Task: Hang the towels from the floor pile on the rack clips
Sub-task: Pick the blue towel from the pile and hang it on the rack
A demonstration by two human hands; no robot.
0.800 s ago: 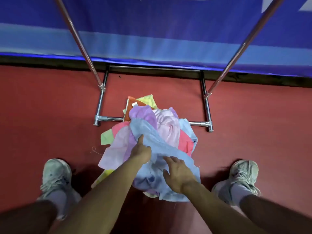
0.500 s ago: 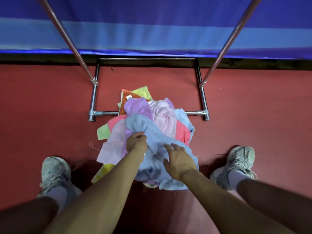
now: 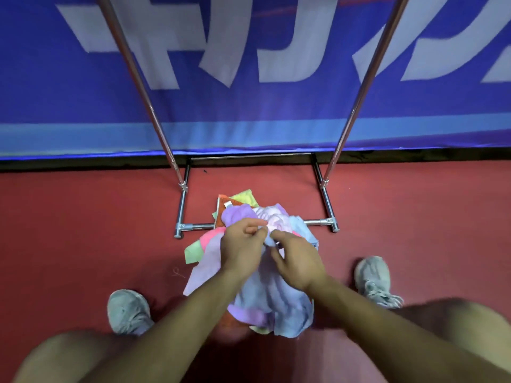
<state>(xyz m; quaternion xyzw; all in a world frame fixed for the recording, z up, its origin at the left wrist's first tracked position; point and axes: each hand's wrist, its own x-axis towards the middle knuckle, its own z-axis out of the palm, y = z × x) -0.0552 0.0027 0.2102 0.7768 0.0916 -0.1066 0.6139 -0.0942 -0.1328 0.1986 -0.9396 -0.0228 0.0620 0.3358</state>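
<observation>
Head view, looking down. Left hand and right hand were close together over the towel pile, fingertips nearly touching. Both held one light blue towel. The left grip was clamped on its bunched top edge, thumb and forefinger pinching. The right grip was clamped on the same edge just beside it, fingers curled. The towel hung down from the two hands toward the camera, with its lower part blurred. Could not tell whether its hem touched the pile.

The pile sat on the red floor, lying against and over the front bar of the rack base. It showed a purple towel at the top, a pale pink towel beside that, an orange towel and a yellow-green one at the far side. A bright pink towel, a green one and a lavender one were on the left.

The rack's left pole and right pole rose from the base out of frame at the top. A blue banner with large white letters hung behind the rack.

A grey left shoe and a grey right shoe stood either side of the pile. A loose thread lay on the floor between the left shoe and the pile. Bare forearms and knees filled the bottom, blurred.
</observation>
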